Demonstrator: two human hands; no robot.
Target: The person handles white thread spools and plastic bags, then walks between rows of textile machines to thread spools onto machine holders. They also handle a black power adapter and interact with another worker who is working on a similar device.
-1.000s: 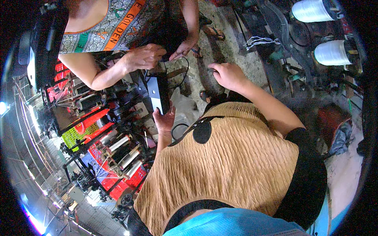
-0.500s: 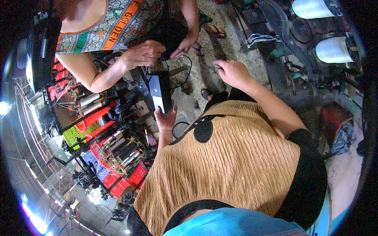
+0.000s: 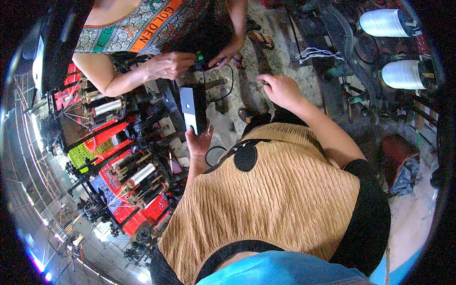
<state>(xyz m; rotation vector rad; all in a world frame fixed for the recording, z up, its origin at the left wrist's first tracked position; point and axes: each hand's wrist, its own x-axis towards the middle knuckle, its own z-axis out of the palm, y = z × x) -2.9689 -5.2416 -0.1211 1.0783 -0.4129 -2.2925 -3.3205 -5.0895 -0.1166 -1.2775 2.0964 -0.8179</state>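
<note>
My left hand [image 3: 199, 140] is closed around the lower end of a flat oblong box [image 3: 188, 104], dark with a white lower half and a small light mark on its face. My right hand [image 3: 282, 90] is held out to the right, fingers curled in and thumb pressed near them; whether something small is in it I cannot make out. Across from me a person's two hands [image 3: 175, 65] work at a small dark thing with a green spot [image 3: 199, 56], just above the box. A thin black cable [image 3: 232, 80] loops down beside it.
Machines with red frames and metal rollers [image 3: 142, 175] stand on the left, with a yellow-green basket [image 3: 85, 154] among them. White thread cones [image 3: 401, 74] sit on a dark machine at right. A clear plastic bag [image 3: 221, 128] is by my left hand; the person's sandalled feet [image 3: 261, 39] are ahead.
The other person's hands have shifted, and the small thing with the green spot now shows between them. The box stays in my left hand; my right hand is nearly unmoved. The view has turned slightly.
</note>
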